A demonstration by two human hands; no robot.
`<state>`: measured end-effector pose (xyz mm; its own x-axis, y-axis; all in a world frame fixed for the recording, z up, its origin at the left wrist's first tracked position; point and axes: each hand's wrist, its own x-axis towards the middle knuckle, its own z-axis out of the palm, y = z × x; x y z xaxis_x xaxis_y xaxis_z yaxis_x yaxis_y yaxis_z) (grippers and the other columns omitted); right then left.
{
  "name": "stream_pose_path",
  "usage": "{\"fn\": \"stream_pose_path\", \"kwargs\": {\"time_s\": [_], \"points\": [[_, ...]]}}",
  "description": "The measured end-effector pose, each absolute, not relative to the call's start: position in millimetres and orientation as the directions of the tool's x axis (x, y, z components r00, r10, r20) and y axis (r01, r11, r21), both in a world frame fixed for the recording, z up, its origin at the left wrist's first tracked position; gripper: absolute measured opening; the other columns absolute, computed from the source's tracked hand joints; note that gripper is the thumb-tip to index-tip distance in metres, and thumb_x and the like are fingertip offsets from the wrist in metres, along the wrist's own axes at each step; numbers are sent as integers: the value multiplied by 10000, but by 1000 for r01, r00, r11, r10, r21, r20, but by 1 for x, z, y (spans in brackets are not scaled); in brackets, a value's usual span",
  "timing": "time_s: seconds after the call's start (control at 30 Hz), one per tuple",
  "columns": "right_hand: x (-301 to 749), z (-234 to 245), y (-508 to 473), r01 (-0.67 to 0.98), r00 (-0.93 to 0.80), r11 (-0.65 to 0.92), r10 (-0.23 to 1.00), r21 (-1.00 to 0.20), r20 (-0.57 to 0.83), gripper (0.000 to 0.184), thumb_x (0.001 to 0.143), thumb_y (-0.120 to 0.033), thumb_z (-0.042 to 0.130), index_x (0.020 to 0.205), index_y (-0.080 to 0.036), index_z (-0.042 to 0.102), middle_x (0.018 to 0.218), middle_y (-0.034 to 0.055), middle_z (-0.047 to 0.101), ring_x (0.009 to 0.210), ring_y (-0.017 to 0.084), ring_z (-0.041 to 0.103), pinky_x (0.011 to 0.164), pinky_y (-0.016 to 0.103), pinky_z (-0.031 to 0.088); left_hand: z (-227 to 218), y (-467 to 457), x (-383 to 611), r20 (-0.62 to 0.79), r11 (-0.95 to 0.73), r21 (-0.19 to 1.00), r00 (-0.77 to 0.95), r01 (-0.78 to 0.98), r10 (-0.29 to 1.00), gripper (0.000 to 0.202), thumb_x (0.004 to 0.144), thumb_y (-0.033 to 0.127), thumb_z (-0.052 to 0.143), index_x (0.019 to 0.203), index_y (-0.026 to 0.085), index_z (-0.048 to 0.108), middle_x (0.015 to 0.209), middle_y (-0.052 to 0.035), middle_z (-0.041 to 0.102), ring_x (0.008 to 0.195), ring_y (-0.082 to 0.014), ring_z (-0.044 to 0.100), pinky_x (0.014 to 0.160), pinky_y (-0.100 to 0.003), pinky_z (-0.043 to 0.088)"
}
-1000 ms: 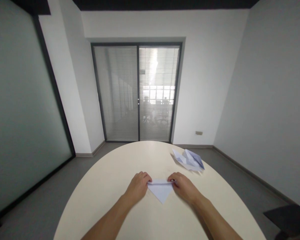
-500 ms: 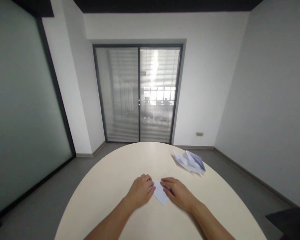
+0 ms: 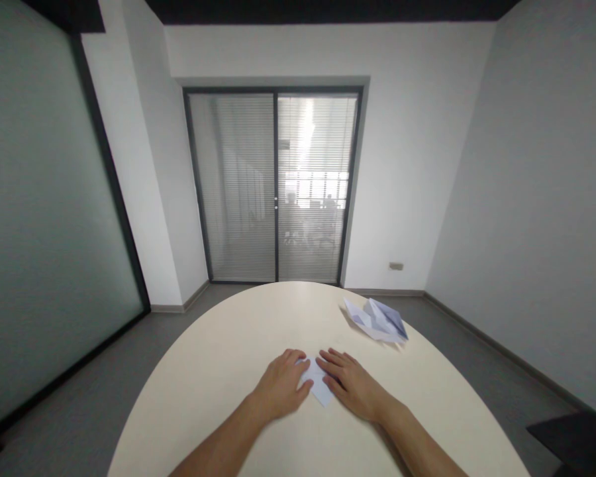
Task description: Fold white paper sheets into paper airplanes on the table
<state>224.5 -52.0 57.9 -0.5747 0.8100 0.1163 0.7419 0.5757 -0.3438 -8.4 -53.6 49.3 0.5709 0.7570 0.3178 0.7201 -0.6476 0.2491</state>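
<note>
A small piece of folded white paper (image 3: 320, 391) lies on the round table between my hands, one pointed corner toward me. My left hand (image 3: 284, 383) rests on its left side, with the thumb apart from the bent fingers. From the right, my right hand (image 3: 350, 383) lies over the paper's other side, fingers spread and palm down. Both sets of fingertips touch the paper and cover its side edges. Creases show faintly on the part left in sight.
The round cream table (image 3: 203, 377) spreads out under my arms. Near its far right edge sits a larger folded white paper piece (image 3: 377, 321). A dark object (image 3: 576, 437) stands at the lower right, and a glass door with blinds (image 3: 275, 192) is straight ahead.
My left thumb and fingers have moved slightly right over the paper and farther apart. The fingers of my right hand have spread a little. The larger folded paper has not moved.
</note>
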Motion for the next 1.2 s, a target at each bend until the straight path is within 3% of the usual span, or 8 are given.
{"fn": "stream_pose_path", "kwargs": {"time_s": [0.27, 0.53, 0.87, 1.2], "points": [[217, 51, -52, 714, -598, 562, 800, -417, 55, 609, 989, -547, 318, 1530, -267, 299, 1588, 65, 303, 1481, 283, 222, 1203, 554, 131, 44, -48, -5, 310, -677, 254, 605, 691, 734, 398, 918, 299, 527, 1309, 225, 549, 1343, -69, 571, 1246, -236, 478, 1100, -384, 369], [224, 48, -49, 792, -503, 469, 864, -390, 18, 698, 968, -613, 304, 1539, -212, 274, 1607, 82, 240, 1497, 279, 162, 1214, 528, 75, 45, -49, -6, 307, -613, 224, 542, 758, 782, 363, 927, 320, 502, 1263, 206, 579, 1321, -76, 584, 1218, -243, 494, 1062, -380, 405], [229, 38, -41, 862, -391, 369, 920, -348, 9, 821, 939, -686, 288, 1539, -126, 260, 1612, 137, 184, 1503, 300, 110, 1214, 523, 88, 48, -52, -14, 270, -619, 237, 562, 748, 782, 517, 863, 511, 592, 1303, 238, 579, 1358, -95, 565, 1235, -293, 482, 1056, -434, 398], [224, 46, -48, 842, -444, 413, 896, -348, -13, 881, 873, -736, 404, 1547, -194, 239, 1622, 116, 142, 1498, 363, 32, 1195, 584, 4, 46, -51, -11, 297, -587, 247, 517, 771, 803, 453, 890, 501, 584, 1263, 244, 610, 1306, -81, 597, 1204, -271, 504, 1040, -413, 410]]}}
